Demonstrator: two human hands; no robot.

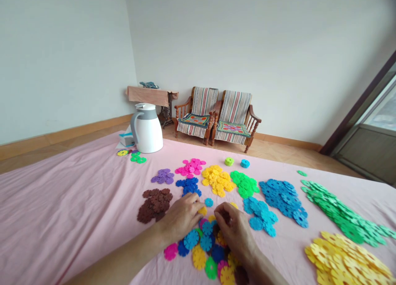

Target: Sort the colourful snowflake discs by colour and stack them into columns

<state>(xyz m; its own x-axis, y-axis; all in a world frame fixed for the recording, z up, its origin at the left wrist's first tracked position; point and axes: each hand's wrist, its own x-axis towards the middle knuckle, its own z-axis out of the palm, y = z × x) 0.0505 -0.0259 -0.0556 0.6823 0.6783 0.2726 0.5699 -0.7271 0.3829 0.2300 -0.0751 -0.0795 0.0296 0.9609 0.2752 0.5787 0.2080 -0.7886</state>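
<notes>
My left hand [182, 215] rests on the pink cloth [77, 210] with its fingers curled, pinching a yellow snowflake disc [202, 211] at the fingertips. My right hand [235, 231] is bent over a mixed heap of coloured discs [202, 248], its fingers closed on something I cannot make out. A single light-blue disc [209, 202] lies just beyond both hands. Sorted piles sit around them: brown [154, 203], dark blue [188, 186], yellow [218, 180], green [245, 184], light blue [260, 215].
A white jug [147, 128] stands at the far left of the cloth beside a small box. More piles: purple [163, 176], pink [190, 167], blue [283, 196], long green row [340, 213], large yellow heap [346, 260]. Two striped wooden armchairs [216, 120] stand by the wall.
</notes>
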